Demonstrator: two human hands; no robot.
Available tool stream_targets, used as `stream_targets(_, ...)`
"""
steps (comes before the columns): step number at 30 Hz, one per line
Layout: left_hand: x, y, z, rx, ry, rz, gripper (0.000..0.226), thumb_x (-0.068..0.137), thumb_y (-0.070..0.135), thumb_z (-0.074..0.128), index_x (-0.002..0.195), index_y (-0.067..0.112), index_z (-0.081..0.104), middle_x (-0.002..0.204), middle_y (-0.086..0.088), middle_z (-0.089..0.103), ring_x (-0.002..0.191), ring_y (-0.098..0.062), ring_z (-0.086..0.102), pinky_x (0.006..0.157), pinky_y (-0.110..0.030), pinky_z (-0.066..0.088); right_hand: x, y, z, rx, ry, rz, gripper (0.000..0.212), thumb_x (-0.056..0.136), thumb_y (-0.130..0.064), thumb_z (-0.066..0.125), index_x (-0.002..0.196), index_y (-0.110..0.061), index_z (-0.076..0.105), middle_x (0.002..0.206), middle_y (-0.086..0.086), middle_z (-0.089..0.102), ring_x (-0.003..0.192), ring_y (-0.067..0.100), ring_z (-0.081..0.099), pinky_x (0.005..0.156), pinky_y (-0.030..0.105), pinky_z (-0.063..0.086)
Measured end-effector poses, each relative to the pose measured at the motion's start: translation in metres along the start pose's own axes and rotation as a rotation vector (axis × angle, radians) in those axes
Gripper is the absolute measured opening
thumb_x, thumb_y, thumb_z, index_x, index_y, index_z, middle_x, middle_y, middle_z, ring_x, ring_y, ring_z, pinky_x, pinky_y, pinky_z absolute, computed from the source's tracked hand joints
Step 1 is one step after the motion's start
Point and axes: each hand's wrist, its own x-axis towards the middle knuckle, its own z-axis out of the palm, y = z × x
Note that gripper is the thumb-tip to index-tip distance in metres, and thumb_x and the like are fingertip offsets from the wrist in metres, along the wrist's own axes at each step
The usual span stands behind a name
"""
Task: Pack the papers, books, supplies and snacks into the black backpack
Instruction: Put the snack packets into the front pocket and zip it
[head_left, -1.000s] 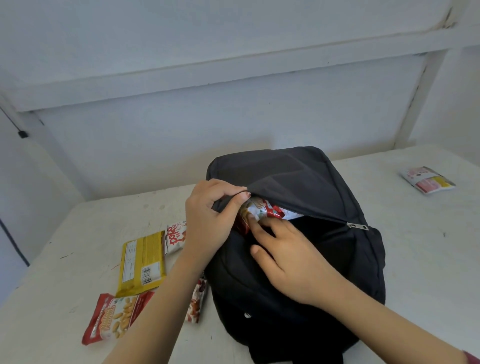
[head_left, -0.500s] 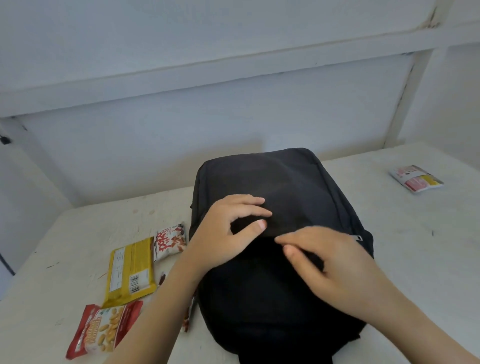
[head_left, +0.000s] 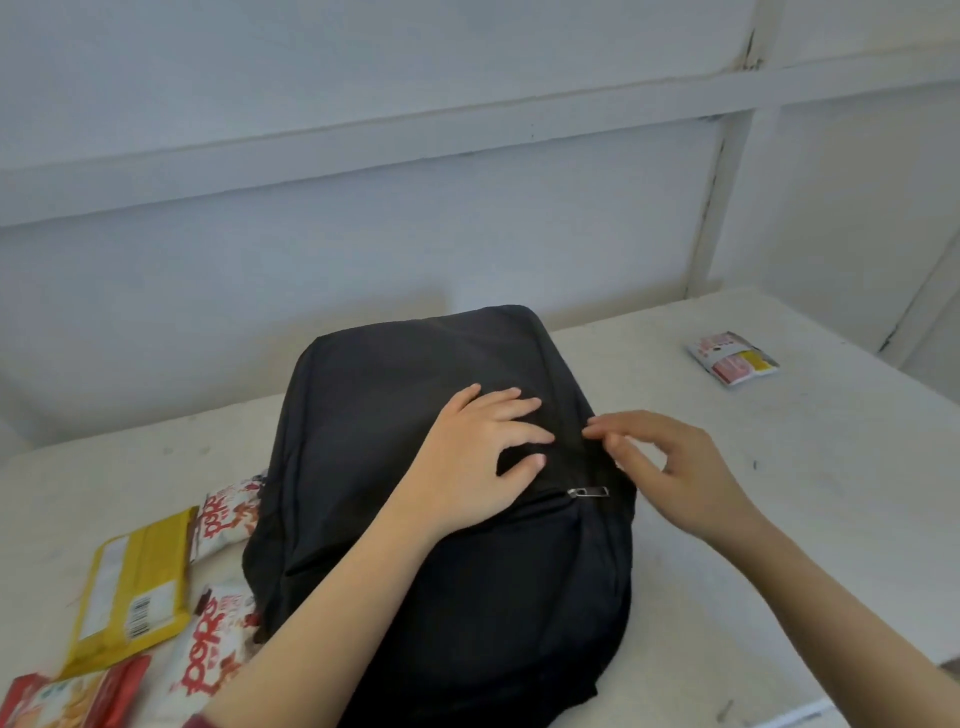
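Head view: one backpack, five snack packets; left hand, right hand, fingers wide.

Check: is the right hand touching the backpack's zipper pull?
Apart. The head view shows the right hand just beyond the zipper pull, with a strip of black backpack fabric visible between them.
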Motion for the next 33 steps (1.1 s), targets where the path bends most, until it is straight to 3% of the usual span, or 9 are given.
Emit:
stream_targets(7, -0.003, -0.003, 0.005, -0.011, 0.021, -0.019, 0.037, 0.083, 0.05, 0.041, 0.11, 0.04, 0.065, 0.135, 0.017, 0.05, 0.131, 0.005, 0.031, 0.114, -0.021, 0.007, 0.046, 0.125, -0.051, -0.485, 0.023, 0.332, 0.044, 0.09, -0.021, 0.056, 0.131, -0.008, 0.052, 0.131, 0.017, 0.054, 0.124, 0.031, 0.046, 0.101, 0.037, 0.034)
stream_targets(12, -0.006, -0.002, 0.004, -0.006, 0.03, -0.04, 0.035, 0.083, 0.048, 0.043, 0.109, 0.04, 0.065, 0.133, 0.019, 0.05, 0.13, 0.008, 0.031, 0.114, -0.021, 0.008, 0.067, 0.174, -0.067, -0.773, -0.166, 0.538, 0.062, 0.093, -0.04, 0.045, 0.146, -0.016, 0.023, 0.152, 0.015, 0.025, 0.138, 0.035, 0.022, 0.11, 0.05, 0.024)
stream_targets(15, -0.009, -0.003, 0.005, -0.017, 0.047, -0.054, 0.034, 0.084, 0.046, 0.044, 0.107, 0.038, 0.067, 0.131, 0.018, 0.053, 0.129, 0.007, 0.032, 0.114, -0.022, 0.01, 0.071, 0.182, -0.065, -0.701, -0.103, 0.529, 0.054, 0.091, -0.039, 0.05, 0.138, -0.014, 0.038, 0.145, 0.015, 0.036, 0.132, 0.035, 0.03, 0.107, 0.05, 0.029)
stream_targets(18, -0.015, -0.003, 0.003, -0.058, 0.071, -0.073, 0.031, 0.084, 0.045, 0.046, 0.102, 0.036, 0.07, 0.128, 0.018, 0.056, 0.129, 0.007, 0.034, 0.114, -0.02, 0.012, 0.074, 0.177, -0.062, -0.669, 0.023, 0.475, 0.035, 0.088, -0.03, 0.057, 0.115, -0.007, 0.055, 0.119, 0.02, 0.057, 0.107, 0.039, 0.051, 0.086, 0.044, 0.045)
stream_targets(20, -0.02, -0.002, 0.0, -0.11, 0.09, -0.088, 0.027, 0.082, 0.046, 0.051, 0.097, 0.036, 0.071, 0.127, 0.019, 0.056, 0.13, 0.008, 0.033, 0.113, -0.015, 0.011, 0.073, 0.17, -0.06, -0.676, 0.078, 0.495, 0.024, 0.091, -0.021, 0.053, 0.108, -0.005, 0.054, 0.104, 0.024, 0.061, 0.093, 0.04, 0.057, 0.07, 0.039, 0.044)
stream_targets(23, -0.03, 0.0, -0.008, -0.194, 0.079, -0.104, 0.027, 0.075, 0.05, 0.061, 0.095, 0.037, 0.072, 0.129, 0.021, 0.054, 0.132, 0.009, 0.031, 0.113, -0.015, 0.012, 0.066, 0.161, -0.058, -0.705, 0.119, 0.478, 0.024, 0.091, -0.012, 0.05, 0.111, -0.001, 0.048, 0.092, 0.029, 0.061, 0.083, 0.043, 0.058, 0.062, 0.037, 0.038)
stream_targets(27, -0.045, -0.001, -0.021, -0.238, 0.019, -0.125, 0.037, 0.068, 0.052, 0.069, 0.103, 0.04, 0.068, 0.136, 0.024, 0.046, 0.134, 0.008, 0.028, 0.114, -0.024, 0.016, 0.056, 0.143, -0.053, -0.604, 0.2, 0.422, 0.024, 0.09, -0.014, 0.054, 0.111, -0.003, 0.053, 0.091, 0.028, 0.065, 0.081, 0.043, 0.059, 0.063, 0.04, 0.044)
stream_targets(31, -0.063, -0.007, -0.04, -0.215, -0.002, -0.179, 0.049, 0.071, 0.026, 0.075, 0.112, 0.044, 0.057, 0.147, 0.029, 0.027, 0.136, 0.008, 0.022, 0.11, -0.021, 0.023, 0.041, 0.105, -0.041, -0.352, 0.305, 0.413, 0.02, 0.087, -0.014, 0.058, 0.107, -0.009, 0.06, 0.101, 0.019, 0.069, 0.087, 0.036, 0.063, 0.067, 0.037, 0.048)
stream_targets(33, -0.071, -0.014, -0.051, -0.144, -0.013, -0.173, 0.049, 0.071, 0.023, 0.075, 0.109, 0.045, 0.054, 0.148, 0.028, 0.024, 0.136, 0.009, 0.02, 0.113, -0.023, 0.016, 0.032, 0.08, -0.034, -0.254, 0.321, 0.377, 0.021, 0.087, -0.015, 0.059, 0.107, -0.012, 0.06, 0.102, 0.016, 0.071, 0.083, 0.029, 0.065, 0.063, 0.032, 0.05)
